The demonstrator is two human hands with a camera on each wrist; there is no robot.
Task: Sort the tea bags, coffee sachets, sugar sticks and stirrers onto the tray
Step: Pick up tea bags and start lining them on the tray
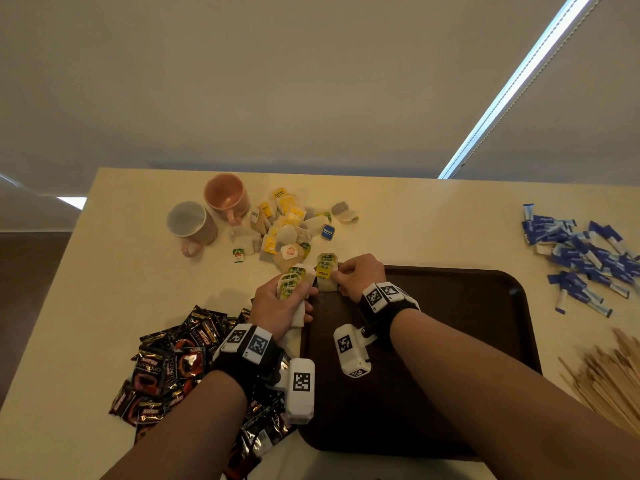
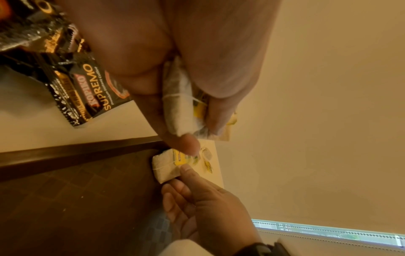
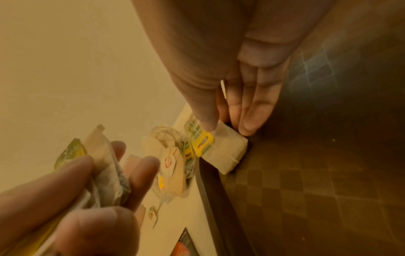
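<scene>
The right hand (image 1: 360,277) pinches one yellow-tagged tea bag (image 1: 326,273) at the tray's (image 1: 485,282) far left corner; the left hand (image 1: 277,303), just beside it, grips a small stack of tea bags (image 1: 292,282). The tray looks otherwise bare (barely begun, I judge). Loose tea bags (image 1: 284,226) lie beyond both hands, coffee sachets (image 1: 166,365) by the left wrist, sugar sticks (image 1: 581,251) and stirrers (image 1: 609,372) well right of the right hand.

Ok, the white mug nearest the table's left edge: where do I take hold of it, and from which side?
Grip the white mug by its pink handle, coming from the near side. The handle juts toward the person, while the pink mug crowds its far right, so the near approach looks clearest. It seems tipped with its mouth facing the camera, so a rim pinch would likely be awkward.
</scene>
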